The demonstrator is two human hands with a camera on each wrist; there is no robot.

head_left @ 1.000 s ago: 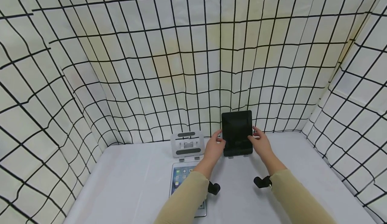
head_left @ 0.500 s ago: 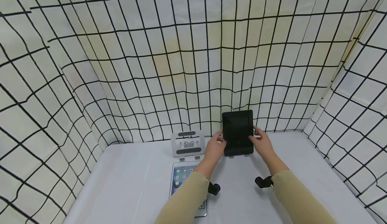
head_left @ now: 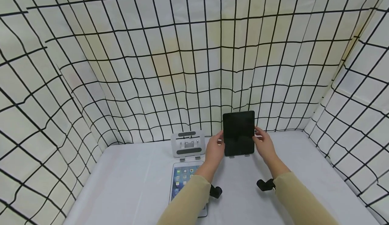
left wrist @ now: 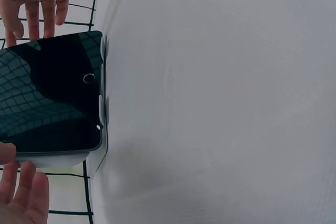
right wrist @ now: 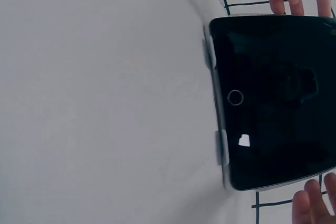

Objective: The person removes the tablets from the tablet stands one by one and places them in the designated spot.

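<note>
A black tablet (head_left: 238,133) stands upright, tilted back, on a light stand whose small hooks (right wrist: 223,147) catch its bottom edge. Its dark screen faces me, home button low. My left hand (head_left: 215,150) is at the tablet's left edge, fingers extended toward its back and thumb beside the screen. At the opposite edge is my right hand (head_left: 265,146), thumb and fingers loosely spread. In the right wrist view, the right fingers (right wrist: 313,203) lie just off the edge. Most of the stand is hidden behind the tablet.
Left of the hands stands a second, grey-white tablet stand (head_left: 188,144) with dark pads. In front of it a white tablet (head_left: 182,177) lies face up, lit with app icons, partly under the left sleeve (head_left: 188,203). A black-gridded white wall (head_left: 194,66) rises behind.
Both thumbs have drawn off the front of the black tablet to its side edges, the left one most clearly. The tablet stays in place on its stand.
</note>
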